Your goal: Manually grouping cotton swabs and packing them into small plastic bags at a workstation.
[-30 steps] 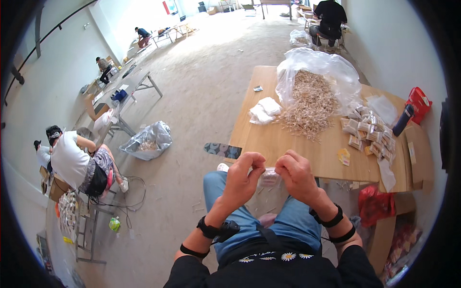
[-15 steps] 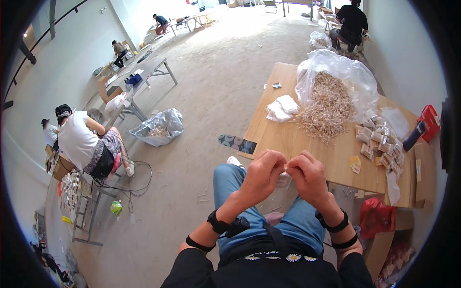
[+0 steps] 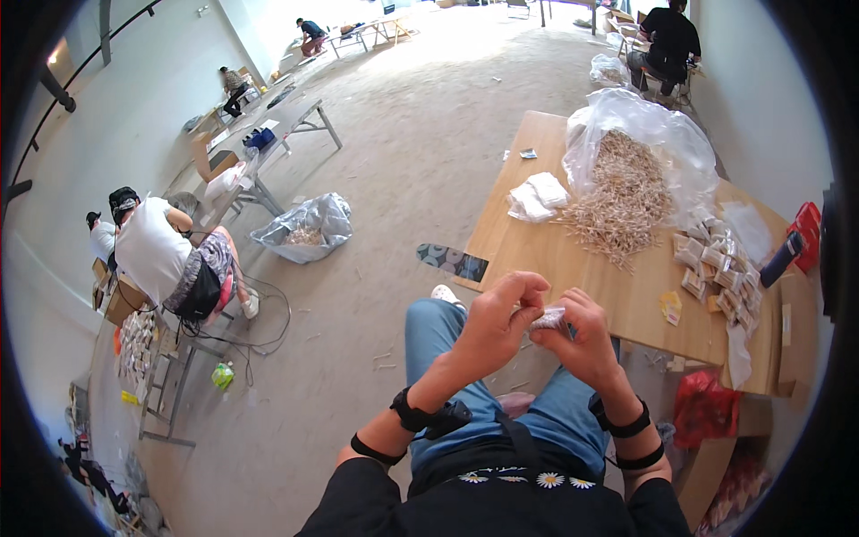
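Note:
Above my lap, near the table's front edge, both my hands are close together. My right hand point(image 3: 583, 338) grips a small clear plastic packet point(image 3: 548, 319) between thumb and fingers; its contents are too small to make out. Beside it my left hand point(image 3: 501, 315) has thumb and fingers pinched at the packet's near end, and what they hold is hidden. On the wooden table point(image 3: 510, 246) lies a heap of thin pale sticks point(image 3: 622, 192), spilling from a large clear plastic bag point(image 3: 684, 148). To its left is a stack of white plastic bags point(image 3: 539, 197).
Several filled packets point(image 3: 716, 268) pile up at the table's right, near a dark blue cylinder point(image 3: 781, 259) and a red bag point(image 3: 807, 234). A yellow card point(image 3: 670, 307) lies nearer. A red plastic bag point(image 3: 707, 410) is below. At left a person point(image 3: 157, 246) sits working.
The pinched fingers have turned and moved slightly apart, so the clear packet now shows in my right hand. The whole view has shifted a little.

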Demonstrator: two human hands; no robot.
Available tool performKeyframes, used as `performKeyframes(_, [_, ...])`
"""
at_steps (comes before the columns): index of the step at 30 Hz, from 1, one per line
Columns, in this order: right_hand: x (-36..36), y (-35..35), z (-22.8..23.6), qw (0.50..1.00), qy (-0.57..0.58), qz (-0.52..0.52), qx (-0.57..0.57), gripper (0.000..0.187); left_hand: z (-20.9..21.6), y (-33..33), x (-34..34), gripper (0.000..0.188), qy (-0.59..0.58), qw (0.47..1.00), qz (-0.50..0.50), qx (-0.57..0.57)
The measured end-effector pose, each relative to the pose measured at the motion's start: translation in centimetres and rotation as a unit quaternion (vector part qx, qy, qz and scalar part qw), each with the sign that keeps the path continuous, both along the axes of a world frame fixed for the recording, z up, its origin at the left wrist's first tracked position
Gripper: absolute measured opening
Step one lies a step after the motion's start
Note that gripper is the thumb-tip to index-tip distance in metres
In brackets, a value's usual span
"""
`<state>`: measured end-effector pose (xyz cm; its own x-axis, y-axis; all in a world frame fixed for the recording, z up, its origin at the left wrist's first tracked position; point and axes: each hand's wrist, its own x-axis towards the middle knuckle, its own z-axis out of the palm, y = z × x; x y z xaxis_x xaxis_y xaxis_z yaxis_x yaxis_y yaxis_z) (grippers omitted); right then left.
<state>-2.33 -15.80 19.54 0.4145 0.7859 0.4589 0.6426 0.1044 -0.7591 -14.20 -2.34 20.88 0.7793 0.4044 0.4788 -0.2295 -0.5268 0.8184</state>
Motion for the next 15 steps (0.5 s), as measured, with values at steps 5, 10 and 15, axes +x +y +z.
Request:
performKeyframes(5, [-0.1,0.0,-0.1,1.000,-0.015,0.000,0.003,0.025,-0.8,-0.2,0.1,0.028,0.009,1.000,0.002,0.009])
performKeyframes(10, [0.1,-0.4,-0.2,0.999,-0.033,0.005,-0.009,0.023,-0.2,-0.3,-0.1,0.031,0.013,0.999,-0.009,-0.028])
performKeyframes(15, [0.0,-0.3,-1.0,0.997,-0.071,0.007,0.002,0.026,-0.2,-1.1,0.1,0.027,0.039,0.999,-0.018,-0.029])
